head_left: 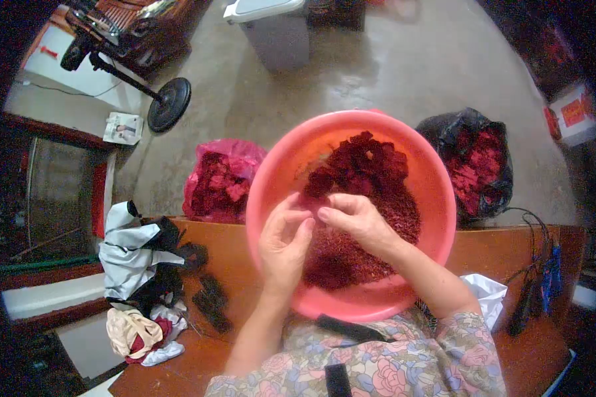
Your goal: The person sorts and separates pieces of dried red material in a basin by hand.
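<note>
A large pink plastic basin [269,165] sits at my lap. Dark red, crinkled, flower-like clumps [367,162] lie in its far part, and fine reddish-brown loose bits [371,258] cover the nearer part. Over the basin's middle, my left hand [283,238] and my right hand [359,221] meet at the fingertips. Between them is a small dark red flower-like piece [316,204], pinched by both hands. Its exact shape is blurred, and it blends with the clumps behind.
Beyond the bench edge, a pink plastic bag [193,188] and a black plastic bag [450,132] hold more red clumps on either side of the basin. Clothes [129,258] lie at left. A fan base [169,104] and a grey bin [275,40] stand farther off.
</note>
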A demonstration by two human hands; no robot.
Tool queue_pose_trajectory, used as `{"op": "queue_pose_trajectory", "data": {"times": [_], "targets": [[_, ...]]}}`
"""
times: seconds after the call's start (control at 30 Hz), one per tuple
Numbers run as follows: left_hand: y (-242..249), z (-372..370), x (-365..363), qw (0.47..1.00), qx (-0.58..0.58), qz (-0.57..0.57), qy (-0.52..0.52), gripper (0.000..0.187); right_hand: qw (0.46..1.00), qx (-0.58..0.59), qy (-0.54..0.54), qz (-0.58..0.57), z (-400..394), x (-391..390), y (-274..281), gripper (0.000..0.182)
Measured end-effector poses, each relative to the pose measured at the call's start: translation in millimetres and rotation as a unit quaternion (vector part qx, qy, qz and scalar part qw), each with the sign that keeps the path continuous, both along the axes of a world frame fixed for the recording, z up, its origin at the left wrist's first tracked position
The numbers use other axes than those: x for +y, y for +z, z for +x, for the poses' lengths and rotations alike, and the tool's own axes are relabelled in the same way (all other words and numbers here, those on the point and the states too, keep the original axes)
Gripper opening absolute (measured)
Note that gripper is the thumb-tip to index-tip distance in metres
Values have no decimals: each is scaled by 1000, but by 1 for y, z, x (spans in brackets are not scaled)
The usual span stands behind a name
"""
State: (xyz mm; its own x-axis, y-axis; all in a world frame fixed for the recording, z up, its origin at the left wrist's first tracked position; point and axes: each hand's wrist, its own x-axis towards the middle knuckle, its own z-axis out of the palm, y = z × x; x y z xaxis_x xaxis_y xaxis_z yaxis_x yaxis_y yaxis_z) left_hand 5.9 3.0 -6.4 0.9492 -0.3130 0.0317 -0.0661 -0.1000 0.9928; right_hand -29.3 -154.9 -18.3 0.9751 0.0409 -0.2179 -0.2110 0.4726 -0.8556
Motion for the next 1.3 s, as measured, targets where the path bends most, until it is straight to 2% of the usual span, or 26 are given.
{"op": "queue_pose_trajectory", "data": {"times": [0.13,0.2,0.3,0.37,0.43,0.5,0.6,0.73,0.8,0.9,0.93,1.0,1.03,1.1,1.2,1.3], "targets": [[11,-5,-5,998,55,-22,29,11,1000,-5,-4,-28,-1,1,-1,11],[13,-6,-4,999,40,-7,27,10,999,-17,-7,-42,-1,2,-6,10],[14,-6,-4,999,33,-1,27,9,995,-37,-19,-95,-3,2,-5,11],[14,-6,-4,999,37,-5,25,10,983,-60,-40,-169,-2,5,-9,11],[13,-7,-3,999,43,-10,21,13,961,-93,-61,-255,-2,7,-3,11],[14,-6,-8,995,74,-63,33,14,923,-133,-82,-351,-3,6,10,11],[19,-6,-10,986,124,-101,43,15,865,-245,-119,-421,0,5,1,11],[9,-7,-3,988,107,-114,10,14,848,-274,-122,-436,-1,3,7,11],[10,-9,-2,995,32,-94,10,13,849,-285,-150,-419,-1,6,6,11],[6,-9,-3,996,-61,-63,23,12,910,-176,-121,-356,-8,8,21,11],[4,-9,-3,994,-89,-53,29,12,878,-237,-140,-391,-7,7,18,12],[9,-9,-3,995,-7,-95,30,11,799,-354,-174,-453,-3,6,11,13],[11,-9,-3,992,34,-116,30,10,791,-364,-173,-461,-4,6,12,14],[8,-8,-1,992,44,-121,17,9,772,-384,-170,-477,-5,4,13,15],[10,-8,0,989,82,-121,16,8,789,-371,-172,-458,-4,5,11,16],[13,-9,-2,991,88,-97,7,10,844,-286,-167,-421,-4,6,19,16]]}}
